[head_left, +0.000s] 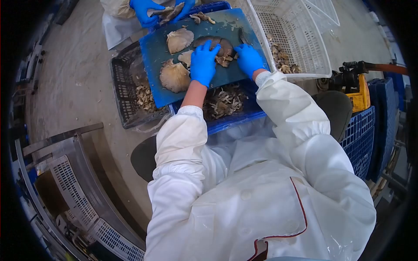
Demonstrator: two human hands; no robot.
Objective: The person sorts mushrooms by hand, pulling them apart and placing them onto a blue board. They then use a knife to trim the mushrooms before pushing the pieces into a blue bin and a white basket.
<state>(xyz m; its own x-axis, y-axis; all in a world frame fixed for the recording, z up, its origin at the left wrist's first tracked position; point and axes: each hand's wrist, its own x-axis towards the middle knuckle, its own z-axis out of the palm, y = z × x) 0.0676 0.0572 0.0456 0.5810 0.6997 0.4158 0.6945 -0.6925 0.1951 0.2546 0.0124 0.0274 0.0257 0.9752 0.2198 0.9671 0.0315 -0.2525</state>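
My left hand point(203, 64), in a blue glove, presses its fingers onto a large grey-brown oyster mushroom point(224, 45) on the blue cutting board point(156, 80). Just right of that mushroom is my right hand point(250, 60), also gloved in blue and closed. A dark, narrow blade, seemingly of a knife point(242, 36), sticks out beyond it; the handle is hidden in the glove. Pale oyster mushroom caps point(175, 76) lie left of my left hand, with another cap point(180, 40) farther up. Small mushroom pieces point(202, 18) rest near the board's far edge.
Across the board, another person's blue-gloved hands point(146, 11) hold a mushroom piece. A white crate point(320, 56) with mushroom pieces stands right. A black crate point(119, 87) sits left, and a blue crate point(250, 111) with torn mushrooms is under the board. Metal racks point(82, 152) stand lower left.
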